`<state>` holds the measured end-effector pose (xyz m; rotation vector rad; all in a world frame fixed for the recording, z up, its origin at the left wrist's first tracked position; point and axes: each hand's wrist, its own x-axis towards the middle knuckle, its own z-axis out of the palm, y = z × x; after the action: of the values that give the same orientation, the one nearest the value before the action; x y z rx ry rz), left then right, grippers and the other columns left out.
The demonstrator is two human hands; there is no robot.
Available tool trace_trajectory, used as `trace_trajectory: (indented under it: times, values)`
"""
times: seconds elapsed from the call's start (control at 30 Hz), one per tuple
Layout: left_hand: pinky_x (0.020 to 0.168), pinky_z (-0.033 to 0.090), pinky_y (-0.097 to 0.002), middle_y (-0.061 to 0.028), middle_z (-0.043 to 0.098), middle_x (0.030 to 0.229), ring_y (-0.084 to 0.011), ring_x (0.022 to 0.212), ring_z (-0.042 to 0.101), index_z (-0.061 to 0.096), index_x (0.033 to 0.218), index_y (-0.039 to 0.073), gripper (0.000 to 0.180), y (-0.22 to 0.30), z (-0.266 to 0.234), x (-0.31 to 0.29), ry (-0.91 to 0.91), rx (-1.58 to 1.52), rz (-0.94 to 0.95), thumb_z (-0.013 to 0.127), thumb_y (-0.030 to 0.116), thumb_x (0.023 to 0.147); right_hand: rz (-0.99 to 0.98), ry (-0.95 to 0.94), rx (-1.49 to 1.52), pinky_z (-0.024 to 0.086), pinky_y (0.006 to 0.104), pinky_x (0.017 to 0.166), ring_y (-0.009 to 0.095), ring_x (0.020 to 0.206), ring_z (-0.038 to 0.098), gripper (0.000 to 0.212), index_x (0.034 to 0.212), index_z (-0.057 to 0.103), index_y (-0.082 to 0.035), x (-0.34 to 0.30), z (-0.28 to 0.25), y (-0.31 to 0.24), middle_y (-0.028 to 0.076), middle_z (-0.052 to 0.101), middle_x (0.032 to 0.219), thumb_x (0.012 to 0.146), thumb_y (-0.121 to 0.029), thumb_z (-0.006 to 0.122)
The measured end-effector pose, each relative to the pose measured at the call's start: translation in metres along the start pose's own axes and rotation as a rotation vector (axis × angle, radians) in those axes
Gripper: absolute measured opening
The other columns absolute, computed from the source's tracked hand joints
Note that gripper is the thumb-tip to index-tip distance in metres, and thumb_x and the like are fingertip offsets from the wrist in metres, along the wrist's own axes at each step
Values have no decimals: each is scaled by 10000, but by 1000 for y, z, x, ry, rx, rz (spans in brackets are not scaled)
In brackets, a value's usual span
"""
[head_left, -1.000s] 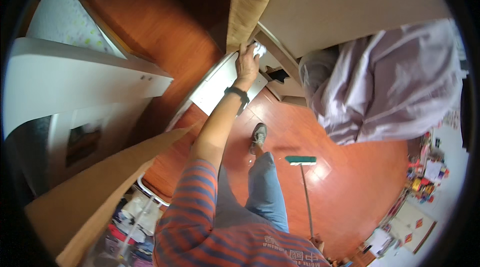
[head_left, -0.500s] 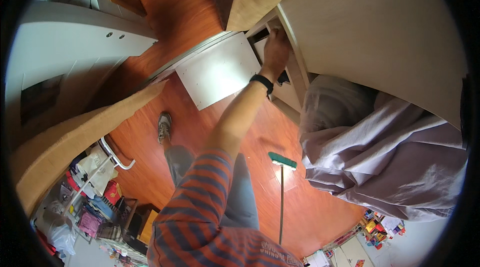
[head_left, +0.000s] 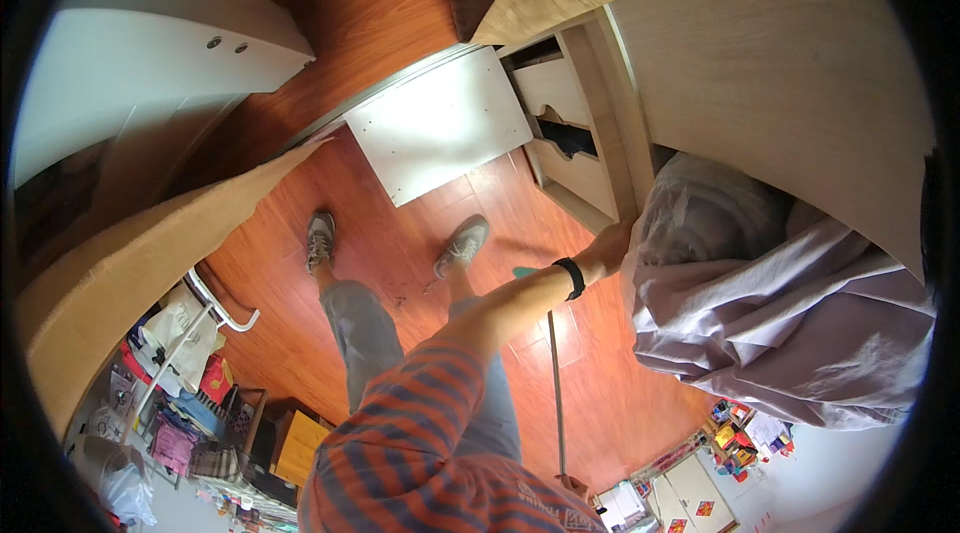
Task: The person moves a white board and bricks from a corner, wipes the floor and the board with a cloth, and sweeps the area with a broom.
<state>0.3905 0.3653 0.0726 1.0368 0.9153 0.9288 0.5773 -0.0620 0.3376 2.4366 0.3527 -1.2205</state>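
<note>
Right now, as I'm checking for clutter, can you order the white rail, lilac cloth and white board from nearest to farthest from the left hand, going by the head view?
From the left hand:
1. Lilac cloth: close by, on the right.
2. White board: up and to the left.
3. White rail: far over on the left.

White panel (head_left: 440, 123) beyond and left of left hand (head_left: 605, 251). White furniture piece (head_left: 150, 58), two bolts, farther left. Tan fabric (head_left: 120, 283) well left of both hands, rack (head_left: 222, 303) plus clothes (head_left: 178, 441) below it. Colourful clutter (head_left: 735, 445) right of right hand (head_left: 573, 485). Wood floor (head_left: 640, 413) under both.
</note>
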Motion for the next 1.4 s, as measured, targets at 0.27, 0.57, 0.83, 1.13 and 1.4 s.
trace_trajectory:
  times: [0.27,0.57,0.83,1.13,1.4]
  values:
    - [868,448,-364,-215,586,1103,-375,1047,523,564,1146,39,308,1,34,-21,108,-479,-155,525,173,871,-13,-123,479,450,249,407,140,475,522,377,1263,430,-73,82,-35,-41,81,582,681,891,-66,493]
    - [685,475,-406,-151,617,755,-321,745,579,650,741,23,173,-92,-126,-131,182,367,-233,557,160,792,-289,-155,-42,509,347,688,197,706,585,288,1135,512,-39,241,-217,-217,116,606,870,849,-69,527]
    - [589,480,-376,-137,626,762,-260,682,603,607,837,-3,191,-124,-317,-292,169,606,-779,567,183,817,-581,305,287,469,359,780,200,785,579,158,1005,552,-51,290,-217,-281,106,615,914,880,-133,504]
    - [558,492,-352,-147,630,800,-209,669,612,589,884,-44,365,-171,-449,-314,287,349,-915,648,308,812,-995,359,1143,425,372,883,203,875,573,193,860,598,-65,329,-83,-341,94,625,963,914,-205,478]
    - [710,499,-362,-118,665,914,-245,783,636,598,1051,-51,442,-193,-490,-264,169,717,-742,570,350,866,-667,-532,1109,412,414,928,262,1028,538,380,1133,525,-78,341,161,-357,107,567,1140,914,-386,489]
